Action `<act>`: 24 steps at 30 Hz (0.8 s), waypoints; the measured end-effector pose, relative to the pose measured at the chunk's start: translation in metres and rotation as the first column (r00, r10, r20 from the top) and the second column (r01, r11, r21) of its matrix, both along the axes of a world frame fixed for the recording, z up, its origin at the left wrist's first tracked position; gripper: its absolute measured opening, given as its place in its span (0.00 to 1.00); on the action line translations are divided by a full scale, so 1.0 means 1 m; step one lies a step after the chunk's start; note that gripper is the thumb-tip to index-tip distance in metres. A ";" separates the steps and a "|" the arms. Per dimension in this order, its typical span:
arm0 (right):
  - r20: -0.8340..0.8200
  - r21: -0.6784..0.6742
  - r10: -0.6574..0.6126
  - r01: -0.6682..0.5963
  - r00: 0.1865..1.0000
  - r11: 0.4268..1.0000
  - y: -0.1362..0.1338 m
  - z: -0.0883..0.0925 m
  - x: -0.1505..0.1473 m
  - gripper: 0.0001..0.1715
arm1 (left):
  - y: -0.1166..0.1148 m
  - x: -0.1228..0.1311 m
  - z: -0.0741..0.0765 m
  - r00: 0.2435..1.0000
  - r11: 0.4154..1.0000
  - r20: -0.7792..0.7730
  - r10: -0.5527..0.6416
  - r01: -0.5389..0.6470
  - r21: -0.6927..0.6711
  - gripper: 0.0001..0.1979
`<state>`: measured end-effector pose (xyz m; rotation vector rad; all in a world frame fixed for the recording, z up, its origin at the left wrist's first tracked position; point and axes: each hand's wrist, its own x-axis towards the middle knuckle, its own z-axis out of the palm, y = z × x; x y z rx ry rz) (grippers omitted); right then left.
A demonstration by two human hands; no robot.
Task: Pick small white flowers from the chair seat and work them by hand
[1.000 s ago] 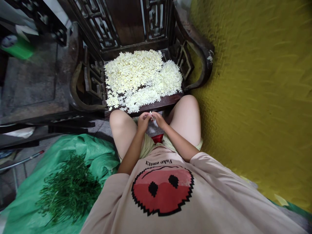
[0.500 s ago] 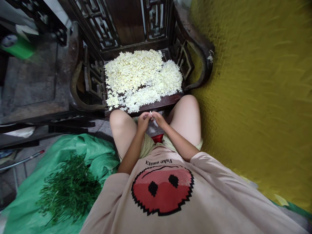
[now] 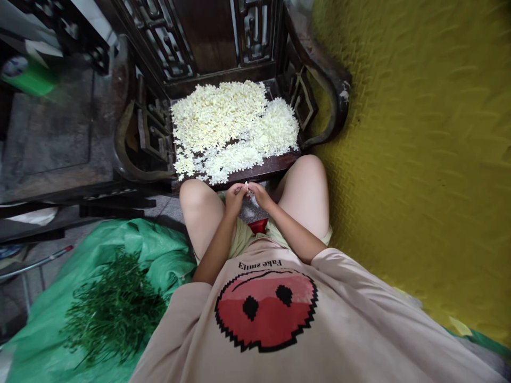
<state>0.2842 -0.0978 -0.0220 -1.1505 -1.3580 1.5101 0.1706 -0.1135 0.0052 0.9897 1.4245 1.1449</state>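
We are looking down from our own head at a cramped corner. A yellow wall point(image 3: 419, 159) with a raised herringbone texture is filling the whole right side. Our loose beige T-shirt point(image 3: 311, 330), printed with a red smiling face, is taking up the bottom of the view. To the lower left, a green plastic sheet point(image 3: 131, 239) is lying crumpled on the floor, and a bundle of dark green stems point(image 3: 114, 314) is resting on it.

Straight ahead, a dark carved wooden chair point(image 3: 319, 74) is standing against the wall, its seat facing us. A broad pile of small white flowers point(image 3: 231, 130) is covering most of that seat, spreading right up to the front edge. Our bare knees are sitting just below that edge, one on each side, and a red object point(image 3: 257, 226) is showing between our thighs; we cannot tell what it is.

Between our knees, just in front of the seat edge, we are bringing both hands together. Our left hand point(image 3: 235, 198) and right hand point(image 3: 261, 196) are meeting at the fingertips, fingers pinched narrow around a single tiny white flower point(image 3: 247, 186). The flower is sitting at the point where the two hands are touching, just below the pile and apart from it. It is too small for us to tell which hand is gripping more firmly.
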 end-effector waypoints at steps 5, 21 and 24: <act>0.012 -0.014 0.002 -0.002 1.000 1.000 0.000 0.003 0.000 0.17 | 0.001 0.000 -0.001 1.000 1.000 0.028 0.005 -0.005 -0.010 0.09; -0.053 -0.007 0.008 -0.009 0.999 1.000 0.000 0.001 0.000 0.16 | 0.000 -0.001 0.000 0.999 1.000 0.035 -0.010 0.010 0.012 0.11; -0.033 -0.022 0.003 -0.004 0.999 1.000 0.000 0.002 0.000 0.16 | 0.000 -0.001 0.002 1.000 1.000 0.023 -0.017 0.016 0.019 0.11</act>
